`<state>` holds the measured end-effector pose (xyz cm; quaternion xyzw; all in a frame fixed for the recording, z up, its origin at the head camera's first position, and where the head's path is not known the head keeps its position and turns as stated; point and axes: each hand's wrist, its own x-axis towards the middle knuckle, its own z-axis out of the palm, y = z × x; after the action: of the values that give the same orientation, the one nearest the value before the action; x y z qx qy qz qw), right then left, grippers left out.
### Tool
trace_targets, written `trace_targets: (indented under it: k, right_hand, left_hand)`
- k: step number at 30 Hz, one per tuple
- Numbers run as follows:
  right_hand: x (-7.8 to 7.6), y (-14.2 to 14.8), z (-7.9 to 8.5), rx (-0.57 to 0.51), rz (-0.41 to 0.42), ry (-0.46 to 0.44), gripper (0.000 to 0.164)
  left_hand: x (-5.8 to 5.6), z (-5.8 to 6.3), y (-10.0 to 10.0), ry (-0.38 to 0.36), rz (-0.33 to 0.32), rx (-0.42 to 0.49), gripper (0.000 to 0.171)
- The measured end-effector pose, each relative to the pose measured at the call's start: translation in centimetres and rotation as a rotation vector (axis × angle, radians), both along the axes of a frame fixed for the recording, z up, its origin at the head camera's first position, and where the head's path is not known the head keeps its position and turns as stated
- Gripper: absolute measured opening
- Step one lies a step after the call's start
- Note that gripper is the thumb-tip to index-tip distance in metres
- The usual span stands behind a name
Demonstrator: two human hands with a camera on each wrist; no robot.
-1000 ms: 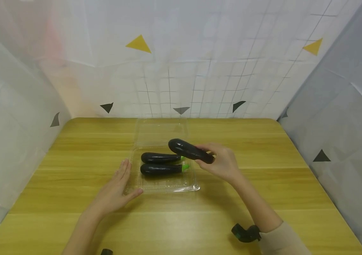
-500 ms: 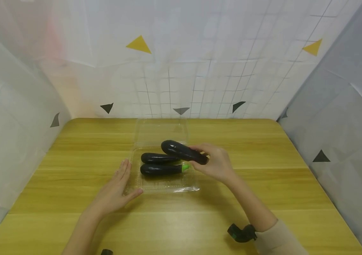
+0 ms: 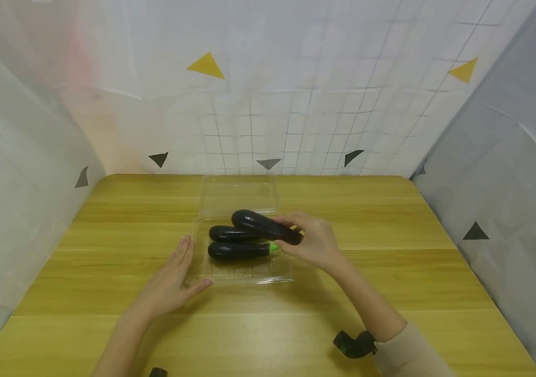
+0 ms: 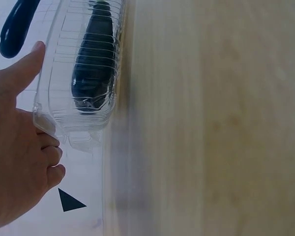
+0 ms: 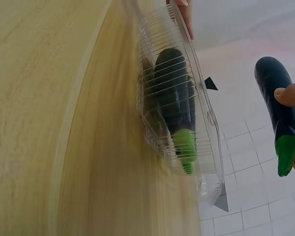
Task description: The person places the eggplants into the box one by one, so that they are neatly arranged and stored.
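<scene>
My right hand (image 3: pixel 314 242) grips a dark, glossy eggplant (image 3: pixel 259 224) near its stem end, thumb on one side and fingers on the other. In the right wrist view the held eggplant (image 5: pixel 272 81) is tilted above the box, its green stem end pointing down. Two more eggplants, a rear one (image 3: pixel 230 233) and a front one (image 3: pixel 237 251), lie side by side in a clear plastic clamshell box (image 3: pixel 253 281). The held one overlaps the rear one's stem end in the head view. My left hand (image 3: pixel 168 285) rests straight-fingered against the box's left side, thumb at its front corner.
The box's clear lid (image 3: pixel 239 193) lies folded back toward the rear wall. A wooden table (image 3: pixel 268 330) carries everything, with patterned white sheets (image 3: pixel 268 94) behind and at both sides. A black wrist camera mount (image 3: pixel 354 344) hangs by the right forearm.
My right hand has moved left and slightly down with its eggplant, which now covers the rear eggplant's green stem. The left hand and box have stayed in place.
</scene>
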<state>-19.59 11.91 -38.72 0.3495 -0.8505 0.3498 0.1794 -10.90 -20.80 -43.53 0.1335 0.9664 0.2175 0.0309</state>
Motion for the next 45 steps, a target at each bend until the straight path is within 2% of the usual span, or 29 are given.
trace_targets:
  k: [13, 29, 36, 45]
  right_hand:
    - [0.0, -1.0, -0.2, -0.024, 0.084, 0.021, 0.042]
    - [0.6, -2.6, -0.2, 0.053, 0.089, 0.046, 0.042]
    - [0.6, -3.4, -0.6, 0.043, 0.119, 0.037, 0.040]
    - [0.8, -4.2, -1.0, 0.092, 0.137, 0.012, 0.041]
  left_hand:
    - [0.0, 0.0, -0.1, 0.005, -0.003, 0.003, 0.101]
    - [0.0, 0.1, -0.1, 0.005, -0.001, 0.005, 0.101]
    - [0.0, 0.1, -0.1, -0.003, 0.004, 0.011, 0.102]
    - [0.0, 0.1, -0.1, -0.003, 0.007, 0.010, 0.104]
